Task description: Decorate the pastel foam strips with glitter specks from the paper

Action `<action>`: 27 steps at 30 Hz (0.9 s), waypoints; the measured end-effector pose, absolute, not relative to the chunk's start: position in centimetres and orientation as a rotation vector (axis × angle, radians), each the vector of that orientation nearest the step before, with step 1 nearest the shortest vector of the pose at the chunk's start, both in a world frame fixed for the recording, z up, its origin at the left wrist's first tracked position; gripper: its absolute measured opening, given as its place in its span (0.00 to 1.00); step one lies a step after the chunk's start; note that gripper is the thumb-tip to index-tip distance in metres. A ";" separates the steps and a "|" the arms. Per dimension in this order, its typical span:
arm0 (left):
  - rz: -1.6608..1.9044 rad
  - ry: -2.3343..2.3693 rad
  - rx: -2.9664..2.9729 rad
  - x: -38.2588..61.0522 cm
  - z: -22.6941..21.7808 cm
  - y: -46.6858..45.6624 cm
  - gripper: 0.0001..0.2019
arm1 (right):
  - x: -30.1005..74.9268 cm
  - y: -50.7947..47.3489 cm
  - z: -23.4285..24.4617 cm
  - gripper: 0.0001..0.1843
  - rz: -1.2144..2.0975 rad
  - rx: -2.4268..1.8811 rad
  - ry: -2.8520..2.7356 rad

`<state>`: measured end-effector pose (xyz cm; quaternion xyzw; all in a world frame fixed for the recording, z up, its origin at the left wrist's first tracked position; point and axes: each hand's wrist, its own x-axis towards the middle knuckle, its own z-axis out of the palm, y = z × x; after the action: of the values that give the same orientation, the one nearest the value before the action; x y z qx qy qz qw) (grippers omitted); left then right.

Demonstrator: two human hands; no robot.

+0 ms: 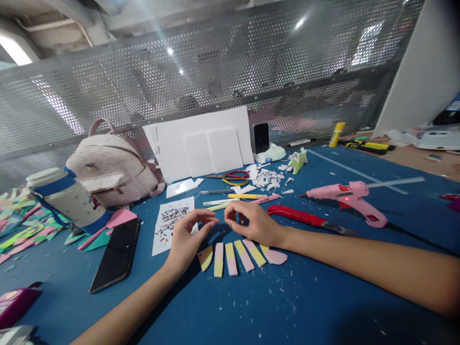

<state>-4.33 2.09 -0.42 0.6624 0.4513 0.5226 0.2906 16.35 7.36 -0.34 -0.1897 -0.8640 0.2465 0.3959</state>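
My left hand (pixel 187 235) and my right hand (pixel 253 223) meet at their fingertips above the blue table (pixel 251 297). Both are closed in a pinch; whatever they hold is too small to make out. Just below them lies a fan of several pink-and-yellow foam strips (pixel 237 254). A white sheet with coloured specks (pixel 170 223) lies left of my left hand. Behind my hands lie yellow and pink sticks (pixel 244 196).
A pink glue gun (pixel 347 196) and a red-handled knife (pixel 305 218) lie to the right. A black phone (pixel 117 254) and a bottle (pixel 66 196) are at the left, with a pale backpack (pixel 111 165), white foam boards (pixel 201 141), scissors (pixel 233 177) and foam scraps (pixel 268 179) behind.
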 end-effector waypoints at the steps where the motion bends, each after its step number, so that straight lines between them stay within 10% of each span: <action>1: 1.393 1.205 1.768 -4.3 -0.4 2.1 0.05 | 16.4 7.4 -0.3 0.02 0.627 -0.479 -2.189; 27: 1.377 1.193 1.771 -4.5 -0.7 2.2 0.08 | 16.4 7.4 -0.4 0.02 0.620 -0.447 -2.160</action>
<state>-4.51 2.18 -0.70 0.6657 0.4485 0.5178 0.2960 16.39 7.41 -0.45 -0.1776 -0.8588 0.2467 0.4124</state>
